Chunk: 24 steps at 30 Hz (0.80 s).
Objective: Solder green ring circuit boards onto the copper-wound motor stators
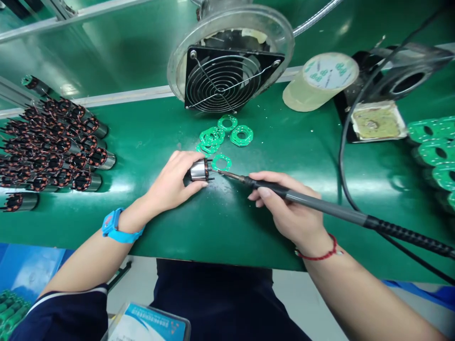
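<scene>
My left hand (177,182) grips a motor stator (199,170), a silver cylinder lying on its side with pins and copper windings facing right. In my right hand (289,203) is a soldering iron (309,200), held like a pen. Its tip (222,173) is close to the stator's pins; whether they touch I cannot tell. Just behind the tip lies a green ring-shaped circuit board (221,163). Beyond it are several more ring boards (241,135), some overlapping, on the green tabletop (170,227).
Many stators (87,181) stand grouped at the left. A fume extractor fan (222,83) is at the back. Right of it are a tape roll (320,80), a soldering iron stand (401,85) with a sponge (378,121), and panels of green boards (441,154). The iron's cable (343,156) loops at the right.
</scene>
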Available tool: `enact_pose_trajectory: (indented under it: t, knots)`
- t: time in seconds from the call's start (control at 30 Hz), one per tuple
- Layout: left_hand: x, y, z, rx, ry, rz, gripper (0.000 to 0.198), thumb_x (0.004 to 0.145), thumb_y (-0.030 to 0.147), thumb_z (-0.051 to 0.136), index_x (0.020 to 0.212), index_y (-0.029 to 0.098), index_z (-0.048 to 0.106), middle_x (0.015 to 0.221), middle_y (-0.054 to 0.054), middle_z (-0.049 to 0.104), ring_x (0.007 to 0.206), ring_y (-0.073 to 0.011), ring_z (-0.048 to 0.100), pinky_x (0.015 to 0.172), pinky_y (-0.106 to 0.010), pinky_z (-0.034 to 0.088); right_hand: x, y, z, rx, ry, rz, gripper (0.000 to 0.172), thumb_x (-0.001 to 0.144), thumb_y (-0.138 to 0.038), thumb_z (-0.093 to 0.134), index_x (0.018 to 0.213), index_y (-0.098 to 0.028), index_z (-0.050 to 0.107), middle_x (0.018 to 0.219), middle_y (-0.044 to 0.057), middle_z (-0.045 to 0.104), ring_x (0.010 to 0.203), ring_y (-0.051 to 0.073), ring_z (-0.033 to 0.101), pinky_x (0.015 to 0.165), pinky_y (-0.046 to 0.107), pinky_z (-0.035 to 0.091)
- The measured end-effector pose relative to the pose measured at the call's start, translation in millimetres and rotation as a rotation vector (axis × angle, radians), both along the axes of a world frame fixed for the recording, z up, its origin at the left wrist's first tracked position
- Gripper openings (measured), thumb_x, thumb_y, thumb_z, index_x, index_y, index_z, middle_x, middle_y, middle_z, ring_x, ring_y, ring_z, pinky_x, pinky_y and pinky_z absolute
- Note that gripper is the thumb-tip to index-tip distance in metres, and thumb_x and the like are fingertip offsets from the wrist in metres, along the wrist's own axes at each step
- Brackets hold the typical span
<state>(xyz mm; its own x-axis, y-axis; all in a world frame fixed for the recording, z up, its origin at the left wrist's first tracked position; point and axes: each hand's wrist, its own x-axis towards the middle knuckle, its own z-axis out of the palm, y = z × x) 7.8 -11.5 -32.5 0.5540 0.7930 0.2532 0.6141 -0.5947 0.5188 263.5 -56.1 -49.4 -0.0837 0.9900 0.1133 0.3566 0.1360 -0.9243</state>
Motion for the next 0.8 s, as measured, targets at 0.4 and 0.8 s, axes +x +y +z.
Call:
enact_pose_trajectory:
  t: [0.4,0.8]
  knots:
    - [3.5,-2.1,1.7,0.060,0.038,0.004,0.041,0.089,0.031,0.066,0.125,0.017,0.050,0.121,-0.011,0.064,0.112,-0.0250,0.059,0.097,-0.042,0.044,-4.3,-1.4,5.4,0.182,-0.183,0.051,0.017,0.087,-0.026,0.059,0.100,-0.023,0.069,0.069,-0.001,0.072,0.054,0.014,0.066,0.053,0.026,0.054]
    - [3.0,-1.6,1.3,0.061,0.049,0.005,0.042,0.089,0.034,0.065,0.126,0.018,0.051,0.121,-0.010,0.065,0.110,-0.0252,0.060,0.095,-0.042,0.044,-6.0,-7.9,2.4,0.097,-0.077,-0.021,0.018,0.086,-0.027,0.059,0.102,-0.023,0.067,0.071,-0.001,0.073,0.057,0.015,0.070,0.057,0.026,0.058]
